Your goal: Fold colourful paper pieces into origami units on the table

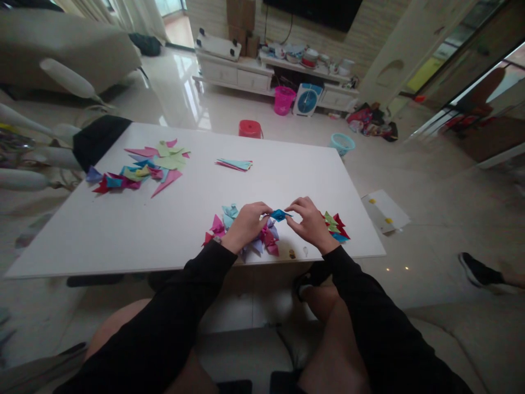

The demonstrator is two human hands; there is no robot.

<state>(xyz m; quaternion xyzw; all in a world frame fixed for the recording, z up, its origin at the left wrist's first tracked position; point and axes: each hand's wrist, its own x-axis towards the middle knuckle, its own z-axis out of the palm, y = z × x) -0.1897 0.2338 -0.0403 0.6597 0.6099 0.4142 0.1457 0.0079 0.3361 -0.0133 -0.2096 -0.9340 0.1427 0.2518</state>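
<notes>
A small blue folded-paper piece [279,215] is stretched between both hands just above the table's near edge. My left hand [248,221] pinches its left end between thumb and fingers, and my right hand [308,221] pinches its right tip. Under and around the left hand lies a pile of pink, purple, red and light-blue origami pieces [269,241]. Right of the right hand sits a smaller group of green, red and blue origami pieces [337,225], partly hidden by that hand.
The white table [180,230] also carries a heap of coloured folded papers [164,161] at the far left and a fanned stack of paper strips [234,164] at the back. Beyond it stand a red stool [250,129] and a light-blue basket [342,143]. A person's shoe [471,269] shows at right.
</notes>
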